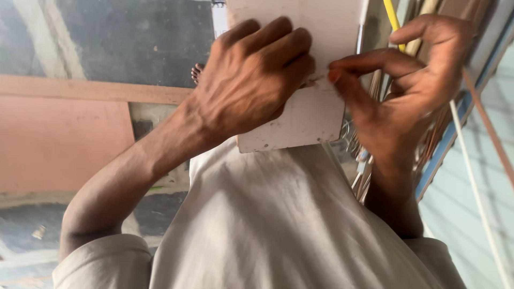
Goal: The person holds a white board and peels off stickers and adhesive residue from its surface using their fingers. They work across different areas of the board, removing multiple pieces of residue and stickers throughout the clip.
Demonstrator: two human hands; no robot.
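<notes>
Board: we see a flat pale board (300, 115) held up against our chest, stiff and probably light.
Left hand (251, 75): grip curled over its face, pressing.
Right hand (407, 80): thumb and forefinger pinch its right edge, perhaps a small piece there.
Hold: by the edges.

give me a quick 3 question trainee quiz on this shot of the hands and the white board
1. True or false: the left hand lies flat over the flat white rectangular board.
2. Which fingers of the right hand pinch at the board's right edge? A) thumb and forefinger B) ring and little finger C) none
3. Fill in: behind the right hand runs a thin ______ rod.

Key: 1 true; 2 A; 3 yellow
</notes>
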